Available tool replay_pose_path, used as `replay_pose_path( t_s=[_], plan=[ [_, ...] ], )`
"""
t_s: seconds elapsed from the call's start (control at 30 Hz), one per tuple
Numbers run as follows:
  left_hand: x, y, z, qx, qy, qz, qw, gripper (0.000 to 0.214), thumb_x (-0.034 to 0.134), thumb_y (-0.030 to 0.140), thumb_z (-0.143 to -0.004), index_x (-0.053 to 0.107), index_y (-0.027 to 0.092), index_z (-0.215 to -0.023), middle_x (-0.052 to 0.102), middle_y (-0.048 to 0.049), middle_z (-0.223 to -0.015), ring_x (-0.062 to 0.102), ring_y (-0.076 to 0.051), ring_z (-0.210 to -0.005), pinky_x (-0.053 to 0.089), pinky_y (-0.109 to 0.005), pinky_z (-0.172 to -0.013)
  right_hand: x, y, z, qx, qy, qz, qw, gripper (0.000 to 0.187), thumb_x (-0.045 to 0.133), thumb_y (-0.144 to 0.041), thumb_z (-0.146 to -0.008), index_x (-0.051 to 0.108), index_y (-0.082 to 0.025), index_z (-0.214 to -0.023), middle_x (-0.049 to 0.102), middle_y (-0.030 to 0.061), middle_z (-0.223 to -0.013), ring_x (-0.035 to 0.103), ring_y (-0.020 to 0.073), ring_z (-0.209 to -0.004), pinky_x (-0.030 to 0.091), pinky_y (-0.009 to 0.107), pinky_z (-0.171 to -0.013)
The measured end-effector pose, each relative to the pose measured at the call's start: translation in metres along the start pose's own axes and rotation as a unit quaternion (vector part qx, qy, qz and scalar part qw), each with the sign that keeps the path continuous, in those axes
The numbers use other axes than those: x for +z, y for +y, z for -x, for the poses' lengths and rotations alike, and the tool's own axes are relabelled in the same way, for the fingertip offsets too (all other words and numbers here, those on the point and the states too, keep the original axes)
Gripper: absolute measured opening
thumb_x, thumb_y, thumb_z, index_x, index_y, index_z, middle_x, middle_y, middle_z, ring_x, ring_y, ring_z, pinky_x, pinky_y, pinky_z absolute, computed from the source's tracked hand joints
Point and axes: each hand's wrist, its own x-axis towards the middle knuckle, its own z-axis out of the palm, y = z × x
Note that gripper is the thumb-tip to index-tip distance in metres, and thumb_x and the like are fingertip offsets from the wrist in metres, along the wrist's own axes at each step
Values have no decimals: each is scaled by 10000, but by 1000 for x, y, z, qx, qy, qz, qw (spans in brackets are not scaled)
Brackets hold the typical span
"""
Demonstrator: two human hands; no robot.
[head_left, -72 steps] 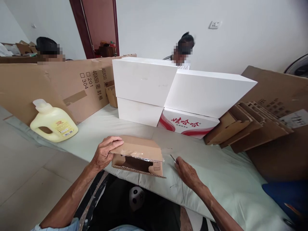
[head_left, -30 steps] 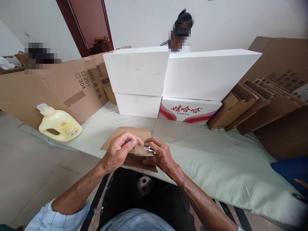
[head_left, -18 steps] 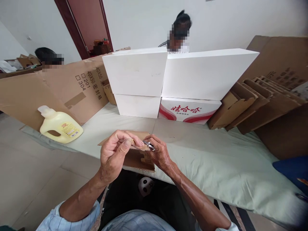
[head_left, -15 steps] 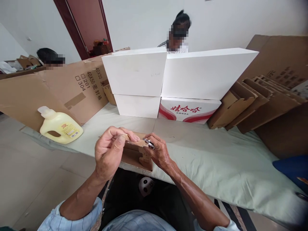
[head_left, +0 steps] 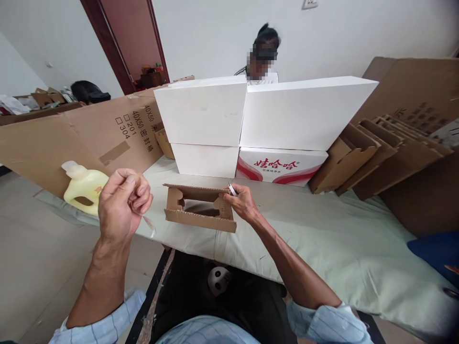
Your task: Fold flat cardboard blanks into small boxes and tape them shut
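Note:
My left hand is raised left of the cardboard box, its fingers pinched closed. From it trails a thin, clear strip of tape. My right hand is closed around a small metal tool whose tip pokes out above the fingers; its exact kind is mostly hidden. The same hand's fingertips touch the back right corner of a small open cardboard box, which rests on the pale green cloth with cut-out flaps at both ends.
White boxes are stacked behind, above a red-and-white carton. A yellow jug stands by a big cardboard sheet on the left. Folded cardboard pieces lean at right. Two people are beyond the boxes.
My left hand has pulled away from the box to the left, with the clear strip in its fingers. The box now sits lower on the cloth, with my right hand still at its corner.

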Motion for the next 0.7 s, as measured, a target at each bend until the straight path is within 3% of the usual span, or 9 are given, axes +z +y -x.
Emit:
replay_pose_path(
  t_s=[0.13,0.27,0.43,0.57,0.7],
  plan=[
    [-21,-22,-4,-49,5,-60,997,288,810,321,-880,581,213,-743,437,75,-557,272,-51,-408,241,-149,-364,-6,1,-27,16,-23,-23,999,401,784,-570,-690,702,-180,-730,583,-11,-673,506,148,-660,412,271,-614],
    [-38,-40,-4,-60,-7,-164,985,258,744,372,-898,582,225,-761,447,76,-564,338,-75,-415,291,-177,-378,-8,5,-36,24,-27,-31,999,430,813,-586,-671,718,-174,-748,593,-5,-684,522,157,-676,415,274,-617],
    [-43,-55,-1,-1,-86,-372,924,170,682,370,-940,697,204,-910,546,55,-657,453,-103,-543,376,-215,-515,-9,9,-36,27,-28,-31,999,495,855,-636,-673,738,-167,-779,609,4,-702,542,165,-687,433,280,-623],
    [-44,-61,0,12,-105,-407,907,291,616,396,-955,777,203,-1102,628,29,-735,538,-145,-641,446,-255,-623,-10,12,-38,27,-29,-28,999,519,861,-662,-688,730,-167,-773,609,8,-693,556,172,-686,449,288,-624],
    [-68,-67,5,-39,-48,-387,920,254,614,419,-910,759,211,-923,607,19,-693,580,-171,-657,482,-276,-650,-11,15,-40,28,-30,-29,999,528,858,-679,-681,720,-174,-748,604,8,-685,553,172,-679,445,289,-617]
  ],
)
